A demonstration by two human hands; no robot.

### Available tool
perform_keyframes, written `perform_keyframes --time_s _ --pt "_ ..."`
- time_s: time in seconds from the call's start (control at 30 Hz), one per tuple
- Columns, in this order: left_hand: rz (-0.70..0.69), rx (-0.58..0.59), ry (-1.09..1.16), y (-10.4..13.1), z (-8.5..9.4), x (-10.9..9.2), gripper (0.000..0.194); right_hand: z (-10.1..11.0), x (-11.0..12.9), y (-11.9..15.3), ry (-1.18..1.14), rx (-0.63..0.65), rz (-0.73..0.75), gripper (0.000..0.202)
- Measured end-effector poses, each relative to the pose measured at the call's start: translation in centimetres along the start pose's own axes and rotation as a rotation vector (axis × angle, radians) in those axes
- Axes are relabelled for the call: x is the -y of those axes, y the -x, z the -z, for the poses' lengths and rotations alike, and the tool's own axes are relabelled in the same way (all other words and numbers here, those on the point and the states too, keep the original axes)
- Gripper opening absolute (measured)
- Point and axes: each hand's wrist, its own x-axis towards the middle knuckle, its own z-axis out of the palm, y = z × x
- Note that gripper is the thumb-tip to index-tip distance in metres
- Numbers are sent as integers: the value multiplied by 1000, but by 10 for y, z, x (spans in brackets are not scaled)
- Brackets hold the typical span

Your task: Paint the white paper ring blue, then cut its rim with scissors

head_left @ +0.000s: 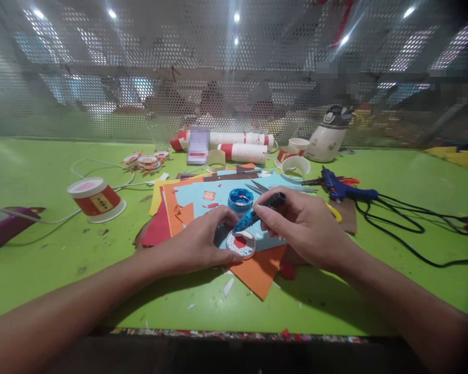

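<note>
Right hand (296, 221): grips black-handled tool (273, 202) snugly between thumb and fingers, blue-coated end down at far edge of white disc. Left hand (203, 236): half-curled around near side of white disc (241, 243), red-centred, thumb at rim; whether pinched or merely touched, unclear. Position of disc: over coloured sheets (262, 272), nearer than blue jar (241, 199). Also on green table (81, 296): blue glue gun (345, 190), right; red-and-white cup (91, 200), left.
</note>
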Motion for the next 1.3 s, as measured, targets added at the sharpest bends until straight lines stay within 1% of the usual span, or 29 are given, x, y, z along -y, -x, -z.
perform_keyframes --time_s 0.13,0.3,0.57,0.73,1.3 --pt "13 6 9 0 0 -1 48 0 0 -1 -1 12 0 20" --pt "0 -20 -1 1 0 -2 46 0 0 -1 25 13 10 18" --pt "-3 -15 8 -1 -1 0 51 -1 -1 -1 11 -1 17 17" --pt "-21 -20 25 0 0 -1 51 0 -2 -1 6 -7 22 18" --pt "-9 -21 22 -1 0 -2 50 -2 0 -1 50 -9 37 17"
